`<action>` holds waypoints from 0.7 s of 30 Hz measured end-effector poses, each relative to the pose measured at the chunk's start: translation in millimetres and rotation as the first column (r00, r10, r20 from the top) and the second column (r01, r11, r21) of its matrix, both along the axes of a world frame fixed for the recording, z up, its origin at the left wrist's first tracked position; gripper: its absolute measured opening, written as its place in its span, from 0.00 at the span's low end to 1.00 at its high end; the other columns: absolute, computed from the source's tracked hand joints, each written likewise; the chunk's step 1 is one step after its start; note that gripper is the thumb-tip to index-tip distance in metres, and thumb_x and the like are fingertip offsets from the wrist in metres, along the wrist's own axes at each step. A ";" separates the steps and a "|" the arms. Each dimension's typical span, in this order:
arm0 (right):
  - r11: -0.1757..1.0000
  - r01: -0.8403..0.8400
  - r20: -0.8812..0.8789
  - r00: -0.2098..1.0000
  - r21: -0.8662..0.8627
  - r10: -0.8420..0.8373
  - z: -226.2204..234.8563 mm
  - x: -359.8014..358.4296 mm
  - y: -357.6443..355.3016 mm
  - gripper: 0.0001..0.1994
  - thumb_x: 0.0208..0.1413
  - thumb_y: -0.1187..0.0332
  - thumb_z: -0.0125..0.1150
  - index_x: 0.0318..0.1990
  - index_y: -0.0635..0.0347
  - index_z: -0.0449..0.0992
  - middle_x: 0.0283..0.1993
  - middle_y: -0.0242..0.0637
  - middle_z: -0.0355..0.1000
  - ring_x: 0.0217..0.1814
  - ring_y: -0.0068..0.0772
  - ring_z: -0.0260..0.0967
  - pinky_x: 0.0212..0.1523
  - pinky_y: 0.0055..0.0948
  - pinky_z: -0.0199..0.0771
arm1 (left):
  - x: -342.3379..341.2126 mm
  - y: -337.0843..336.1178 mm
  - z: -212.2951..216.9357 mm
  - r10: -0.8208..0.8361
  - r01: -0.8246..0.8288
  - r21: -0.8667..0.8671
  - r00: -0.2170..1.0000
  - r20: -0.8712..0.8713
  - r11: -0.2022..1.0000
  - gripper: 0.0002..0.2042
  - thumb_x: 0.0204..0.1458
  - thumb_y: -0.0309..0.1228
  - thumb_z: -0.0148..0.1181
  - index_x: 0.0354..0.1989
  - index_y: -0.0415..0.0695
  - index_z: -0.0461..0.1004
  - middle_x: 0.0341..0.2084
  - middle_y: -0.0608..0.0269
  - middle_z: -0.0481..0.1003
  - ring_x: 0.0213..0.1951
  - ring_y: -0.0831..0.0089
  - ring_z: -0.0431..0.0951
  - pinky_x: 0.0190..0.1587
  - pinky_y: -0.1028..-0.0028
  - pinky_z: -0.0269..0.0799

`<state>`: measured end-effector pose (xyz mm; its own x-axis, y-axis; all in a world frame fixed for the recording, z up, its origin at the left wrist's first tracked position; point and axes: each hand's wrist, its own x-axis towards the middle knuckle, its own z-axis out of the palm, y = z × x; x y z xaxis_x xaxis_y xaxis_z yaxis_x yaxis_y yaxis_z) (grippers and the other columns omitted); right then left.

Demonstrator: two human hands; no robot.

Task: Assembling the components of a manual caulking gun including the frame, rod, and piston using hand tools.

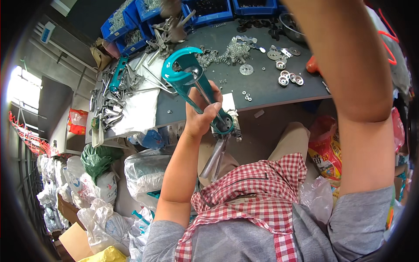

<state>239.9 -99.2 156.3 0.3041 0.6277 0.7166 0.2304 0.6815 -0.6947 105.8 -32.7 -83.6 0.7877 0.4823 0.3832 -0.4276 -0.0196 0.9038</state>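
My left hand (204, 107) is wrapped round the frame of a teal caulking gun (183, 65). The open, curved end of the gun points up and away over the table edge. A metal rod runs along inside the frame, and bare metal handle pieces (214, 159) hang from its near end above my lap. My right arm (349, 65) stretches up the right side and leaves the picture at the top, so the right hand is out of sight. A blurred brownish shape (171, 8) at the top edge cannot be made out.
Blue bins (209, 11) of small metal parts line the table's (200, 98) far side. Loose springs (235, 51), round discs (246, 69) and metal cups (290, 78) lie on it. Metal handles and rods pile up at left by another teal frame (118, 74). Plastic bags (102, 161) crowd the floor.
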 end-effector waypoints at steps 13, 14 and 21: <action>0.972 0.229 -0.187 0.954 -0.045 -0.234 -211.5 65.2 -3.3 0.20 0.45 0.78 0.58 0.46 0.58 0.62 0.34 0.30 0.66 0.34 0.19 0.65 0.33 0.19 0.67 | 1.9 8.0 -6.4 -0.061 0.063 -0.013 0.995 0.083 0.998 0.18 0.37 0.22 0.54 0.41 0.39 0.62 0.25 0.65 0.63 0.28 0.79 0.63 0.30 0.78 0.60; 0.973 0.230 -0.166 0.960 0.014 -0.224 -218.0 67.5 2.3 0.21 0.44 0.79 0.58 0.48 0.59 0.61 0.35 0.31 0.66 0.34 0.20 0.65 0.34 0.19 0.68 | 1.8 6.5 -5.7 -0.043 0.045 -0.019 0.996 0.073 0.999 0.19 0.37 0.22 0.54 0.42 0.38 0.62 0.25 0.65 0.63 0.27 0.79 0.63 0.29 0.78 0.59; 0.992 0.102 -0.101 0.990 0.072 -0.095 -253.3 60.5 27.7 0.25 0.44 0.79 0.58 0.52 0.61 0.58 0.37 0.34 0.66 0.39 0.23 0.66 0.40 0.24 0.68 | 3.9 7.9 -6.8 -0.023 0.024 -0.017 0.996 0.084 1.000 0.19 0.37 0.22 0.54 0.42 0.37 0.62 0.26 0.64 0.63 0.27 0.78 0.63 0.29 0.79 0.59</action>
